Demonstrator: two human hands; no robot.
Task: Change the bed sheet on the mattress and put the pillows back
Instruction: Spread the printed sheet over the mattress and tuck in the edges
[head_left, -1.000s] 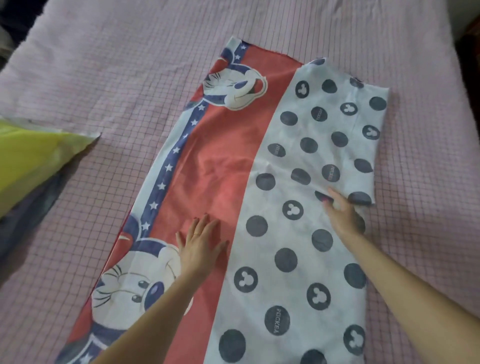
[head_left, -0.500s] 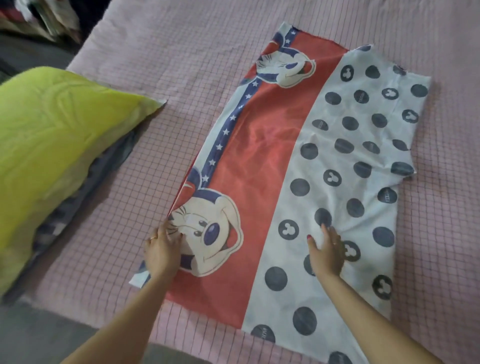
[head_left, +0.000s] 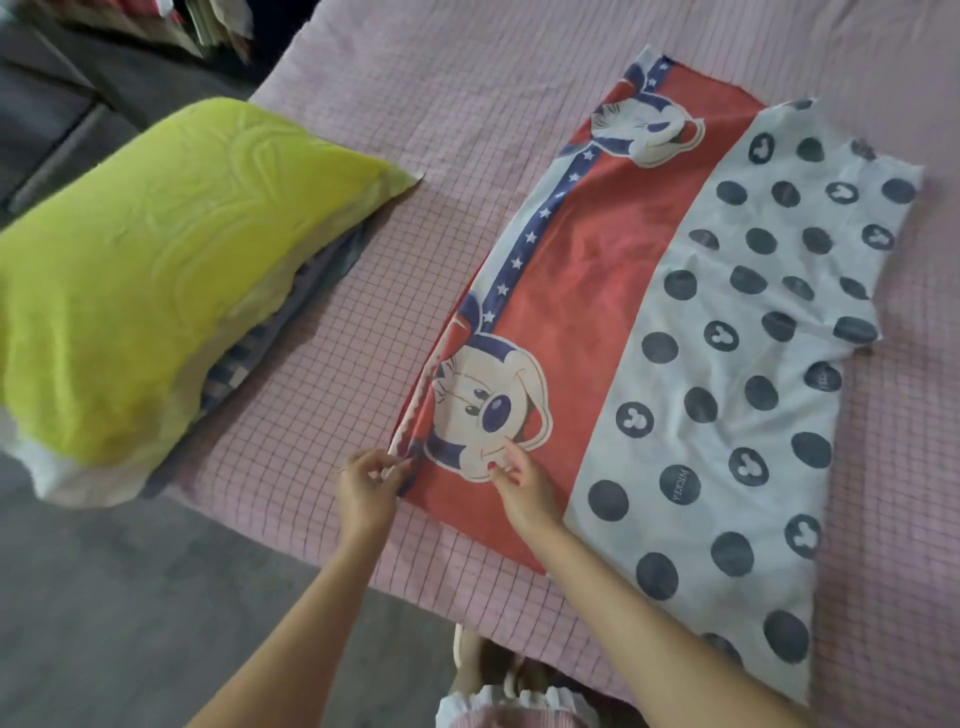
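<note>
under both hands (head_left: 441, 483), the printed pillowcase (head_left: 675, 332)

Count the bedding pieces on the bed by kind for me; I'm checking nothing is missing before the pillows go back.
Pillows: 1, the yellow-green pillow at the mattress's left edge.
Loose printed covers: 1, the cartoon-print cover, its near corner pinched by the left hand, with the right hand resting on it.
Fitted sheets: 1, the pink checked sheet.
Total: 3

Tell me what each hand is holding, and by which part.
The left hand pinches the red, white and dotted cartoon-print cloth by its near left edge. The right hand rests on it, gripping nothing.
</note>
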